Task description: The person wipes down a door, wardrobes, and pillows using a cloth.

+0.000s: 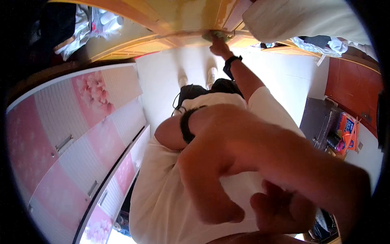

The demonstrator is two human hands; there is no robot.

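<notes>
My right hand (220, 46), below a dark watch, reaches forward to the wooden furniture. Its fingers are closed on a greenish cloth (209, 36), pressed against the yellow-brown wood (178, 18); the cloth is small in view and partly covered by the hand. Very near the camera, my left hand (239, 158) with a black wristband (187, 127) is raised in front of my chest. Its thumb stands apart, one finger stretches to the right and others are bent. Nothing shows in it, though part of the hand is shadowed.
A pink-and-white drawer cabinet (65, 126) stands at left. Clothes (83, 30) lie on a wooden shelf at upper left, more clothes (321, 44) at upper right. A dark box (319, 122) and an orange packet (347, 132) are at right. Pale floor (280, 73) lies below.
</notes>
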